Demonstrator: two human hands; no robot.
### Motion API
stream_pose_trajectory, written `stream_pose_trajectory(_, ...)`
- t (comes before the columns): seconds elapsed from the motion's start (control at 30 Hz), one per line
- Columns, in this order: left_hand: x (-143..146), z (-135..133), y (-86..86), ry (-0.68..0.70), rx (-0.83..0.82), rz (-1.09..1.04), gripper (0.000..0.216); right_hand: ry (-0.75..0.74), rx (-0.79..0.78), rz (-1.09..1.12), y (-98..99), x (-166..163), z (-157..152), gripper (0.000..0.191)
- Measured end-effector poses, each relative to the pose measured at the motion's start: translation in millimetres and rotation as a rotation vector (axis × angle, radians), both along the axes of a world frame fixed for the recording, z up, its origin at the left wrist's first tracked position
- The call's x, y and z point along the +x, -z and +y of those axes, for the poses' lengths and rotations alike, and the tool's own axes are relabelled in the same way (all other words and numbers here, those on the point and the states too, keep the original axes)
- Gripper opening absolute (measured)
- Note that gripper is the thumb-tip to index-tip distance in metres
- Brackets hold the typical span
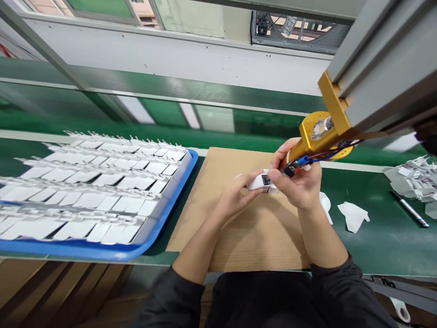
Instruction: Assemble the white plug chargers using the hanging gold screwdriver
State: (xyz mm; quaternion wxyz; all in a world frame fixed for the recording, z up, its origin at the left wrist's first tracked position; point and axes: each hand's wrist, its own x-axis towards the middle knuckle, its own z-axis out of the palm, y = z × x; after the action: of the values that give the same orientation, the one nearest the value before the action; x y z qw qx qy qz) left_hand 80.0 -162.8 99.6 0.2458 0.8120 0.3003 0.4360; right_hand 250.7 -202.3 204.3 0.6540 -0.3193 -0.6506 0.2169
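Over the cardboard sheet, my left hand (237,193) pinches a small white plastic device (255,182) with a black printed panel on its upper side. The thumb of my right hand (300,184) presses at the device's right end, its fingers curled behind. A gold metal fixture (309,141) with a blue-and-black wired part hangs down in front of my right hand and hides some of its fingers. Whether that hand also touches the fixture, I cannot tell. Small white parts show just beneath the device, partly covered by my hands.
The brown cardboard (252,246) lies on the green bench (385,246). At left, a blue tray (150,243) carries rows of white boxes (136,205). Right of me are white paper scraps (353,216), a marker pen (409,209) and a white pile (414,180). A grey metal beam (385,59) slants overhead.
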Motion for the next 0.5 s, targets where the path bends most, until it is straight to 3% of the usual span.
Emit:
stream_pose_trajectory(0.27,1.4,2.0,6.1,-0.009,0.042,-0.019,0.047,-0.072,0.052,0.025,-0.9,-0.1,2.4,0.029)
stream_pose_trajectory(0.5,0.8,2.4,6.3,-0.004,0.052,-0.019,0.047,-0.021,-0.044,-0.001,0.6,3.0,0.7,0.037)
